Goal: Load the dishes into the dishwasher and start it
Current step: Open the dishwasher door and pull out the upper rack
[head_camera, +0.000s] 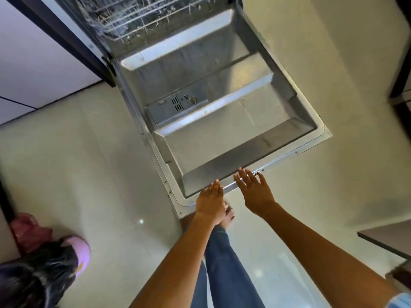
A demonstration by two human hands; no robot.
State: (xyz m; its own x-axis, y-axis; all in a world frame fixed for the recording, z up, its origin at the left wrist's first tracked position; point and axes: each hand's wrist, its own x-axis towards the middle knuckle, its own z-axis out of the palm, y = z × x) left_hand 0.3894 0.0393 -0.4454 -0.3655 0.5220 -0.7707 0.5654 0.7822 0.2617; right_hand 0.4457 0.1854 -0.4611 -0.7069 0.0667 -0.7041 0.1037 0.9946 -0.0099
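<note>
No text, label, brand name or number can be read anywhere in the frame. The detergent dispenser panel (175,107) on the inside of the open dishwasher door (222,130), at mid-frame, carries only vent slots, a round cap and a few small marks too blurred to make out.

The dishwasher door (222,121) lies open over the floor (77,163). Behind it is the rack (138,16). Both hands are at its near edge, left hand (211,202) beside right hand (255,192).
</note>
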